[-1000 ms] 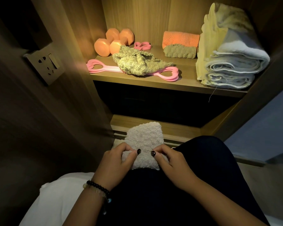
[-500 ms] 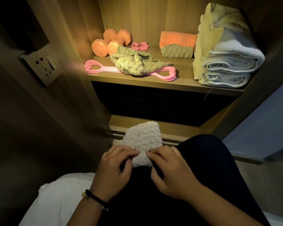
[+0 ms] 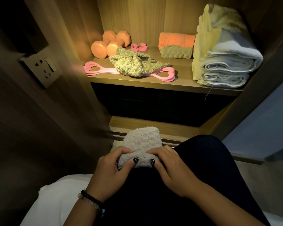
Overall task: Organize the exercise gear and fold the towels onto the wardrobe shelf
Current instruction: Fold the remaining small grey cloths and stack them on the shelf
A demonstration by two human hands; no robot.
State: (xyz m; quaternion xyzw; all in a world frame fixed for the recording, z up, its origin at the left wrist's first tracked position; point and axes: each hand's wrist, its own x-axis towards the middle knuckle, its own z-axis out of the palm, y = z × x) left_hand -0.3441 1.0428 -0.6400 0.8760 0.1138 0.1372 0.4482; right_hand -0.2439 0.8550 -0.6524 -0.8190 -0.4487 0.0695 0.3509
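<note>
- While the grey towel [image 3: 141,142] lies on my lap below the wardrobe shelf [image 3: 178,82], my left hand [image 3: 112,170] and right hand [image 3: 171,168] both pinch its near edge, thumbs under, fingers curled over the roll.
- Light, soft and limp, I judge; it should sag wherever unsupported, so I'd hold both near corners and keep the fold pressed flat.
- Fluffy pile looks grippy, unlikely to slip.
- On the shelf's front edge, the crumpled green towel [image 3: 134,65] lies over the pink stretch band [image 3: 95,70]; folded towels [image 3: 176,45] sit behind, towards the back.
</note>
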